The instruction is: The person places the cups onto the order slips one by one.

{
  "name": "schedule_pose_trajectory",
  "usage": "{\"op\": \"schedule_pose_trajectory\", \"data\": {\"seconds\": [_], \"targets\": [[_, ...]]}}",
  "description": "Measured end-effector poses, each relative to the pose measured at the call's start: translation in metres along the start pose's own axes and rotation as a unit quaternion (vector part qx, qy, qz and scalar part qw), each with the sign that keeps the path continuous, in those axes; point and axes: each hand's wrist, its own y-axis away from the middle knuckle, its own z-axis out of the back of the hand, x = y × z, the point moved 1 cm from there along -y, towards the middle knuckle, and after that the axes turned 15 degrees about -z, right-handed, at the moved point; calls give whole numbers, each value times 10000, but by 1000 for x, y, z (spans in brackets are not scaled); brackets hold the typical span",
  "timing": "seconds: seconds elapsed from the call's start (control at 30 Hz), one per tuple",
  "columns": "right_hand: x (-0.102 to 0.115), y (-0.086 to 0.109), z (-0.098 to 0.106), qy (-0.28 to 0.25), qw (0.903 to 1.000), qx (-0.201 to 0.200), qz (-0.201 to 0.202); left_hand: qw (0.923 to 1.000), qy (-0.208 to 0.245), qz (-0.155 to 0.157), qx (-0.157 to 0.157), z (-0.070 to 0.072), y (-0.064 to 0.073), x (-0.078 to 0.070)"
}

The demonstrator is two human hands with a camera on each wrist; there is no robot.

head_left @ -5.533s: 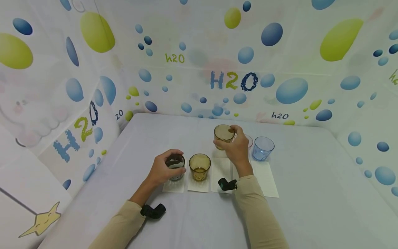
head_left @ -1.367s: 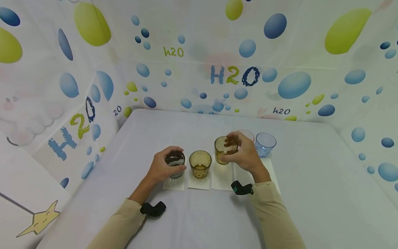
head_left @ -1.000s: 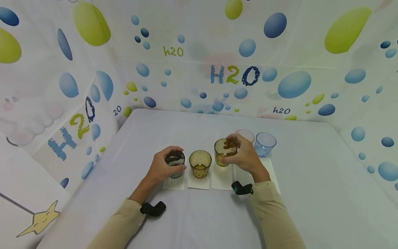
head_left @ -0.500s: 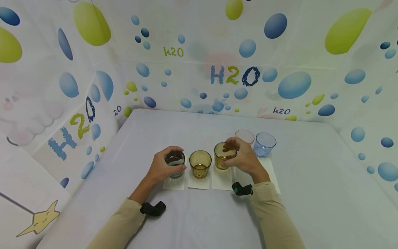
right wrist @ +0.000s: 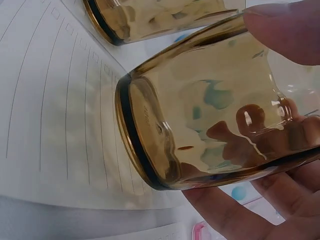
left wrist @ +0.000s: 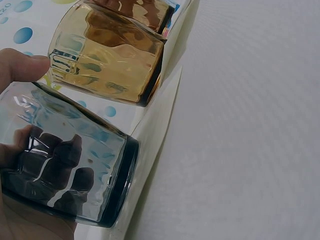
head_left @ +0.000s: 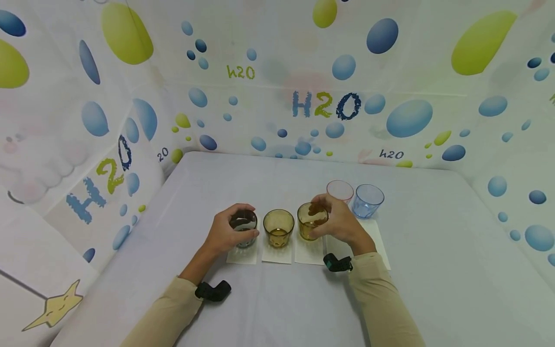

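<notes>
My left hand (head_left: 225, 234) grips a dark grey-blue glass (left wrist: 107, 165), which stands upright on the leftmost paper slip (head_left: 242, 259). Just to its right, an amber glass (head_left: 278, 230) stands untouched on the second slip (head_left: 276, 258). My right hand (head_left: 344, 225) holds another amber glass (head_left: 306, 226) upright, thumb on the near side and fingers round the far side. That glass is over the third slip (head_left: 310, 255), its base close to the lined paper in the right wrist view; whether it touches, I cannot tell.
Behind my right hand stand a clear pink-rimmed glass (head_left: 339, 189), partly hidden, and a light blue glass (head_left: 367, 202). A further slip (head_left: 381, 246) lies partly under my right wrist. A white cloth (head_left: 433, 270) covers the table; printed curtains (head_left: 269, 96) surround it.
My right hand has brought the amber glass from the back of the table forward and down to the third slip, still lowering slightly in the last second. My left hand stays on the grey-blue glass.
</notes>
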Motion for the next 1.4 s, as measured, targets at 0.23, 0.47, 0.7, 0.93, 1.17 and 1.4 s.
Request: {"op": "schedule_pose_trajectory", "data": {"seconds": [0.23,0.47,0.7,0.93,1.17,1.4], "targets": [[-3,0,0,118,9999,81,-23,10000,-21,28,7,0,0,-1],[-4,1,0,133,9996,208,-119,10000,-8,62,18,0,0,-2],[-6,0,2,286,9984,458,-174,10000,-10,-29,26,0,0,-1],[-5,2,4,177,9967,721,-333,10000,26,-51,14,0,0,-1],[-3,3,6,370,9958,777,-299,10000,80,-55,-9,-1,1,0],[2,6,12,691,9923,919,-457,10000,41,-26,-28,-1,1,1]]}}
